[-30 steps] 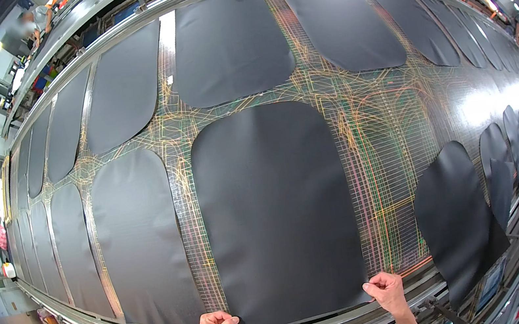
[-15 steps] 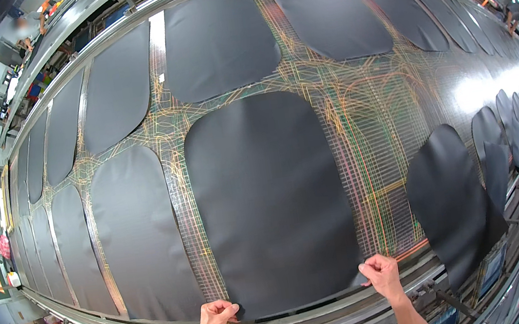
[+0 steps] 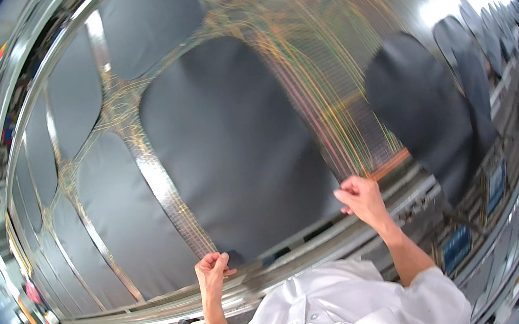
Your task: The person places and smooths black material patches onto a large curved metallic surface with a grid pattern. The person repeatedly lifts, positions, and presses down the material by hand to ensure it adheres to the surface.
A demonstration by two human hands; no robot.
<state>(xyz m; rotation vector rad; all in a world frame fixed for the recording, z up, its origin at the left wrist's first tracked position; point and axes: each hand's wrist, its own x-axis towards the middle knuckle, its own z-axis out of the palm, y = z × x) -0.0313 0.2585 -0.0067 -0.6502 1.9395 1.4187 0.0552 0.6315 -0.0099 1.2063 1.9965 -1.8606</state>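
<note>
Here, my left hand [image 3: 211, 273] pinches the sheet [image 3: 237, 145] by its near left corner. My right hand [image 3: 361, 199], closed likewise, pinches the right one.

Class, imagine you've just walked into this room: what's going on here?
A person in a white shirt has both hands on a large black sheet, the left hand at its near left corner and the right hand at its near right corner. The sheet lies mostly flat on a long table covered in coloured lines. Another black sheet lies flat to its left, while one on the right hangs over the near edge.
</note>
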